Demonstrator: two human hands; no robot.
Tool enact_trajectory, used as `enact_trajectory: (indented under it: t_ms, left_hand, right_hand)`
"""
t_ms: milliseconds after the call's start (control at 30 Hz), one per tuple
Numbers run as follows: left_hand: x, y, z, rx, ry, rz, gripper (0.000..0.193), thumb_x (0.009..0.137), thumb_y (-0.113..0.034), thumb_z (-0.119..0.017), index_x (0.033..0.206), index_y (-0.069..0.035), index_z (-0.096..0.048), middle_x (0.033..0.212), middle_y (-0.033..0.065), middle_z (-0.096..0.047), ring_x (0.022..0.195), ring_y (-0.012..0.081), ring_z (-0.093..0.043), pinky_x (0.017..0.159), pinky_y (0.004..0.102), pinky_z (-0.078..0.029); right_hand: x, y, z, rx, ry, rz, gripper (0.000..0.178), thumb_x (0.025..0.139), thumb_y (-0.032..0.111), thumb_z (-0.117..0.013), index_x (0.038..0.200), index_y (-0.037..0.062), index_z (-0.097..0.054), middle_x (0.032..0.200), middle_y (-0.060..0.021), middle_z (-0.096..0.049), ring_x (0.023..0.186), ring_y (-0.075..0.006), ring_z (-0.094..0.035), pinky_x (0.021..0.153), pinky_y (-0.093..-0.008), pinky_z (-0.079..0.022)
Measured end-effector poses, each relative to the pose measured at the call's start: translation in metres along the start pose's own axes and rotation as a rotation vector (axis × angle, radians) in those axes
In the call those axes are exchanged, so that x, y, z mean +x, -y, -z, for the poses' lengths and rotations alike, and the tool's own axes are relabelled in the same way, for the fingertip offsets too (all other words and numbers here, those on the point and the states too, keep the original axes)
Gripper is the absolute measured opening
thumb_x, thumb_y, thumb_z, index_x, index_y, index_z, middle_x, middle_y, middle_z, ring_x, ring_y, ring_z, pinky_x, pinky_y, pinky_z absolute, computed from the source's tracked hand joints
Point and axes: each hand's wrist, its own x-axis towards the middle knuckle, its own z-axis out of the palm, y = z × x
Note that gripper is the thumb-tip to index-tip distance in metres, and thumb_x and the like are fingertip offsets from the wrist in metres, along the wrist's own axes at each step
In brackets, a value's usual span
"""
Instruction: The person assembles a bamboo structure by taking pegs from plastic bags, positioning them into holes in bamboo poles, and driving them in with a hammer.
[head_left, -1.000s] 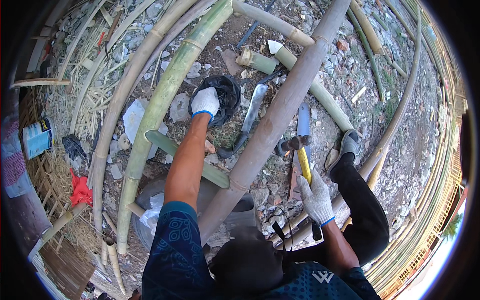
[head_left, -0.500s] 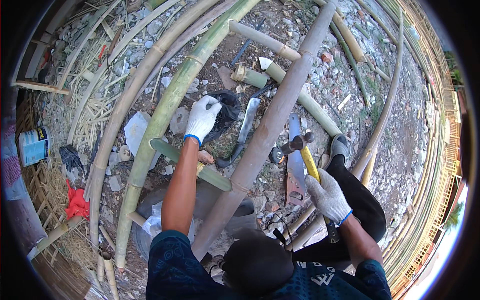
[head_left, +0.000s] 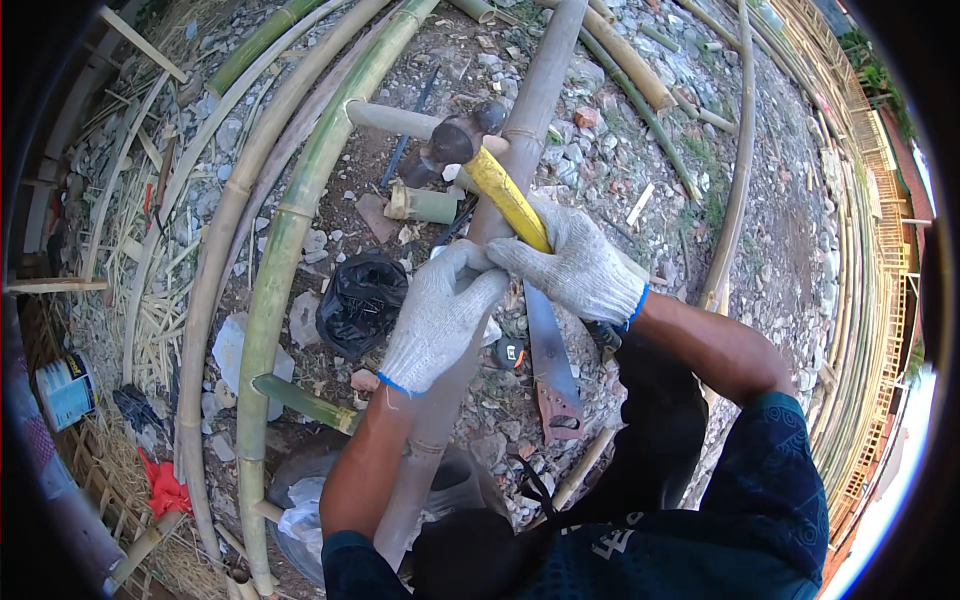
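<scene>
Over the grey bamboo pole (head_left: 545, 90), which is running forward and rightward, the left gloved hand (head_left: 440, 312) is sitting nearer, thumb and fingertips meeting; whether it is pinching anything is not showing. Just rightward, the right gloved hand (head_left: 583, 265) is clasping a yellow-handled hammer (head_left: 497, 183), slanting forward-left across the pole.

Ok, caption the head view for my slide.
Gloved right grip on a yellow-handled hammer, gloved left grip alongside, over a bamboo pole.
</scene>
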Motion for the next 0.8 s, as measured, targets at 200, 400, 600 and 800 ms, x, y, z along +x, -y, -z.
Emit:
enact_trajectory:
  t_ms: [200,400,600,800]
  left_hand:
    - [0.052,-0.019,-0.026,0.111,-0.153,0.088,0.019,0.099,-0.011,-0.067,0.113,0.003,-0.067,0.103,0.0088,-0.071,0.097,0.0146,-0.067,0.09,0.0319,-0.053]
    - [0.093,-0.035,-0.031,0.162,-0.265,0.074,0.02,0.102,-0.012,-0.066,0.116,0.003,-0.068,0.102,0.0066,-0.07,0.095,0.0097,-0.065,0.083,0.0293,-0.054]
    - [0.135,-0.043,-0.06,-0.281,-0.452,0.024,0.016,0.107,-0.016,-0.061,0.114,-0.002,-0.065,0.1,0.0039,-0.066,0.093,0.0123,-0.065,0.087,0.0312,-0.054]
    - [0.138,-0.04,-0.053,-0.058,-0.716,-0.118,0.015,0.106,-0.016,-0.055,0.104,-0.003,-0.063,0.101,0.0026,-0.061,0.096,0.0121,-0.062,0.089,0.0329,-0.054]
  right_hand:
    - [0.057,-0.042,0.038,0.107,0.195,-0.044,0.028,0.101,0.034,-0.074,0.105,0.0067,-0.073,0.08,-0.002,-0.067,0.074,-0.0085,-0.06,0.068,-0.032,-0.052]
    - [0.113,-0.077,0.074,0.104,0.304,0.11,0.031,0.1,0.035,-0.074,0.107,0.0048,-0.071,0.079,-0.005,-0.067,0.075,-0.0086,-0.063,0.068,-0.0332,-0.053]
    - [0.165,-0.073,0.115,0.138,0.283,0.354,0.036,0.101,0.036,-0.073,0.109,0.0012,-0.068,0.08,-0.011,-0.067,0.074,-0.018,-0.064,0.07,-0.0385,-0.053]
    - [0.195,-0.057,0.131,0.028,0.336,0.446,0.042,0.1,0.039,-0.072,0.103,-0.0031,-0.066,0.084,-0.0217,-0.066,0.078,-0.0338,-0.066,0.074,-0.0453,-0.053]
